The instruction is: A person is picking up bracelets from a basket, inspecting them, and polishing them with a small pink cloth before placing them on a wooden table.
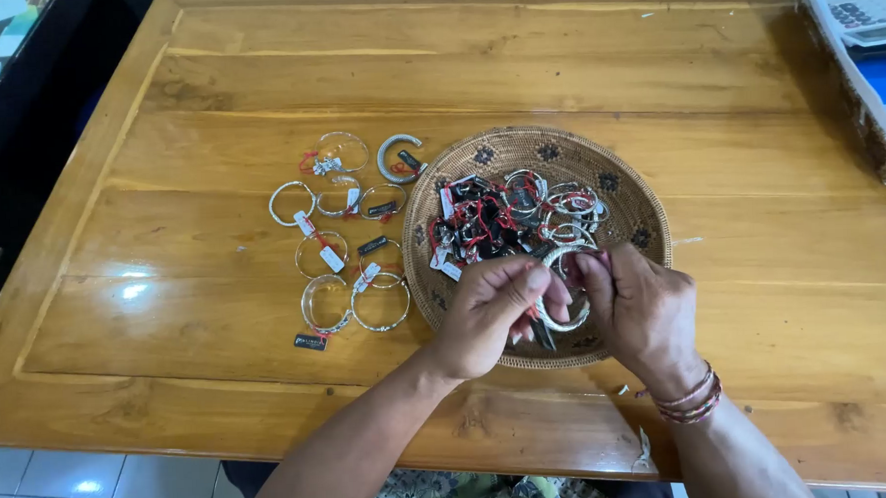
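A round woven basket (637,188) sits on the wooden table (476,71), holding a tangle of silver bangles with red strings and small tags (506,212). Over its near rim, my left hand (489,311) and my right hand (646,311) both pinch one silver bangle (561,323) between their fingertips; a dark tag hangs below it. Red and beaded bands circle my right wrist (692,397).
Several tagged silver bangles (350,247) lie spread flat on the table left of the basket. A woven box with a calculator (872,13) on top stands at the far right corner. Tiled floor (68,483) shows below the table's near edge.
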